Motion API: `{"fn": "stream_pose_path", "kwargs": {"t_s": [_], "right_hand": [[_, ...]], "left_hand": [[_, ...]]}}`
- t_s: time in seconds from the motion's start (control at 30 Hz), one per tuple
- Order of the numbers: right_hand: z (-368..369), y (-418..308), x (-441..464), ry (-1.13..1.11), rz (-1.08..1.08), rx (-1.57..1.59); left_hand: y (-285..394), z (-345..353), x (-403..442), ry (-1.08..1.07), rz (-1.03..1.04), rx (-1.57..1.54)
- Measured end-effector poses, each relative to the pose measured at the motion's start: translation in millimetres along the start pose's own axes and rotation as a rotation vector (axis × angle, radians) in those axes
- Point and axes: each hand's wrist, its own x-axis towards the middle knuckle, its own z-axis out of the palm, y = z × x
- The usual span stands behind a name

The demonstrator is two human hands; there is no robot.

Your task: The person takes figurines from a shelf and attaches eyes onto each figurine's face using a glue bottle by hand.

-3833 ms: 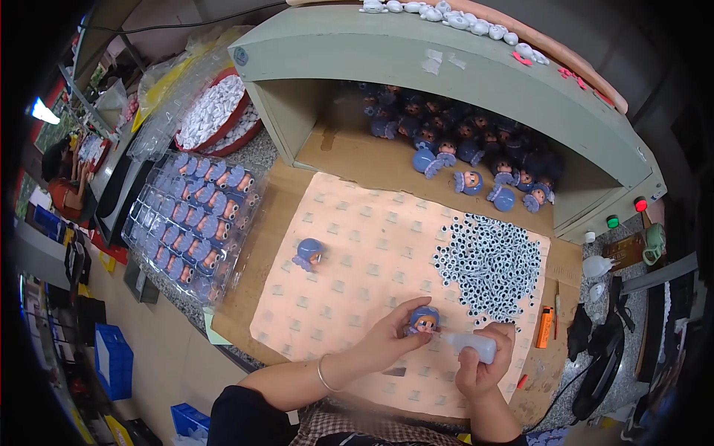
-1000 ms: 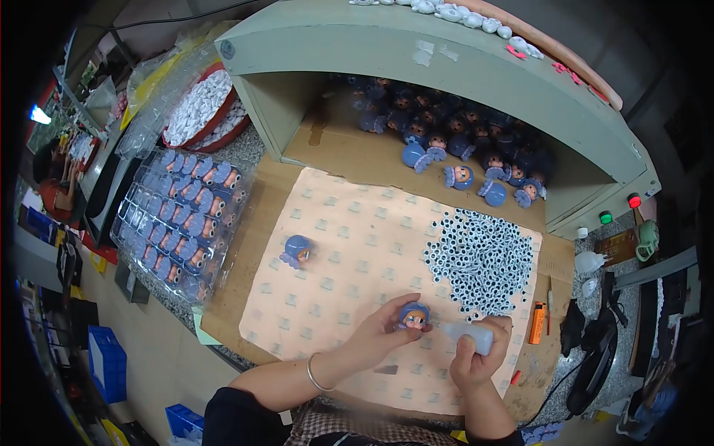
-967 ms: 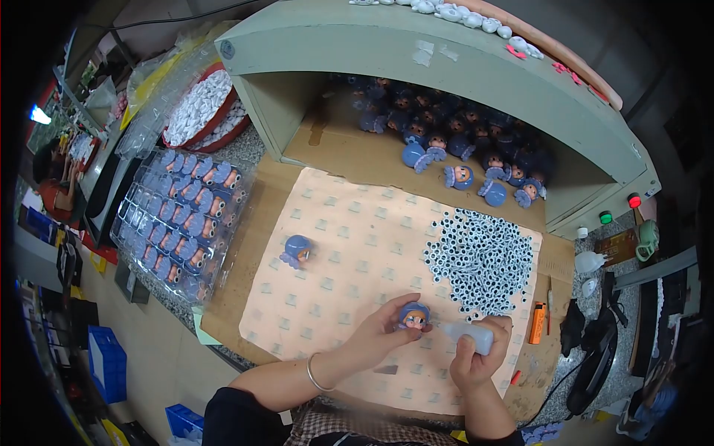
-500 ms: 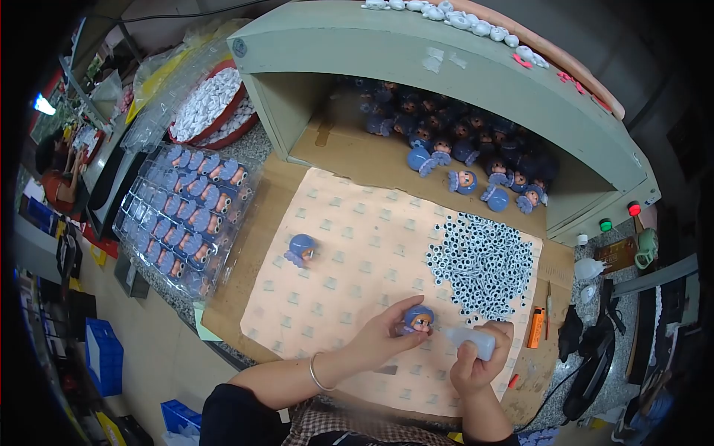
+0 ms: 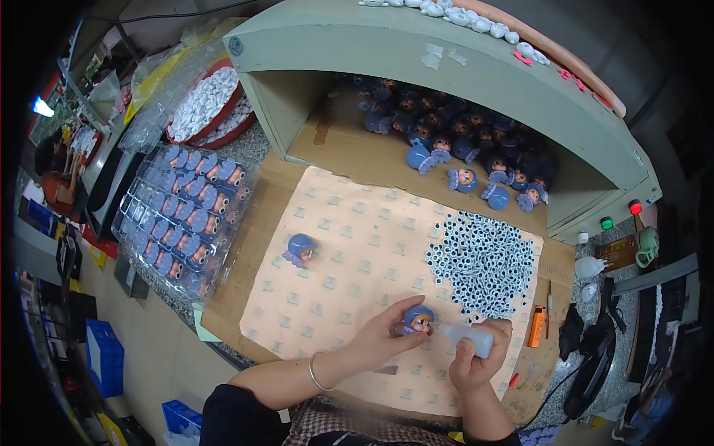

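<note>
Left hand point(image 5: 378, 337): thumb and fingers clamped on a blue-hooded doll head point(image 5: 419, 320).
Doll head position: over the near middle of the peach mat point(image 5: 320, 297), face turned right.
Right hand point(image 5: 480, 364): closed round a translucent squeeze bottle point(image 5: 477, 343), nozzle aimed left at the face (touching or just short, cannot tell).
Eye pile point(image 5: 483, 264): small black-and-white pieces heaped on the mat's right side, just beyond the bottle.
Second head point(image 5: 300, 248): on the mat's left part, well apart from both hands.
Clear tray point(image 5: 235, 271): left of the mat, rows of similar heads.
Cabinet point(image 5: 416, 44): far side, more heads crowded inside.
</note>
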Motion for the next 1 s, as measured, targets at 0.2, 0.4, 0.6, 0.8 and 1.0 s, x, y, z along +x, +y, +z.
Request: {"fn": "stream_pose_path", "kwargs": {"t_s": [0.2, 0.4, 0.6, 0.8, 1.0], "right_hand": [[0, 0, 1, -0.014, 0.008, -0.005], [-1, 3, -4, 0.109, 0.306, 0.360], [-2, -13, 22, 0.167, 0.690, 0.574], [-18, 9, 25, -0.038, 0.765, 0.673], [26, 27, 49, -0.397, 0.441, -0.060]], "left_hand": [[6, 1, -1, 0.010, -0.051, 0.016], [2, -1, 0, -0.016, -0.012, 0.005], [13, 2, -2, 0.011, -0.075, 0.047], [9, 2, -2, 0.011, -0.066, 0.023], [6, 0, -3, -0.044, -0.044, -0.006]]}}
